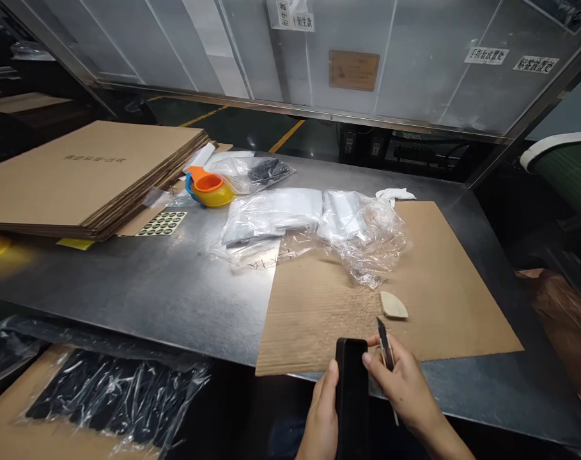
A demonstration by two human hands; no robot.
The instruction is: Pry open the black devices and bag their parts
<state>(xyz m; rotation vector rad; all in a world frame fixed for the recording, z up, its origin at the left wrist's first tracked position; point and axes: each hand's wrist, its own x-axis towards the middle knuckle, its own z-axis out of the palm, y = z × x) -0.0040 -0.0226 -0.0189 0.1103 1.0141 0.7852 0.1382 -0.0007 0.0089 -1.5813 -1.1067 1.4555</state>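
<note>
My left hand [323, 409] is closed around the side of a long black rectangular case-like piece [352, 396], held upright at the table's front edge. A utility knife [385, 348] with a dark blade pointing away from me is gripped in my right hand [405, 383], whose fingertips come close to the black piece's right edge. Just beyond the blade, a pale fan-shaped piece [394, 306] lies on a flat cardboard sheet [453, 281]. The cardboard has a scuffed, shredded patch left of that piece. The lower end of the black piece runs out of view.
Clear plastic bags with white sheets [280, 214] lie across the cardboard's far edge. Flattened cartons [79, 172] are stacked at left, near a sticker sheet [162, 223] and an orange-and-yellow tape dispenser [211, 187]. Wrapped black pieces [112, 390] sit lower left. A labelled panel [415, 38] stands behind.
</note>
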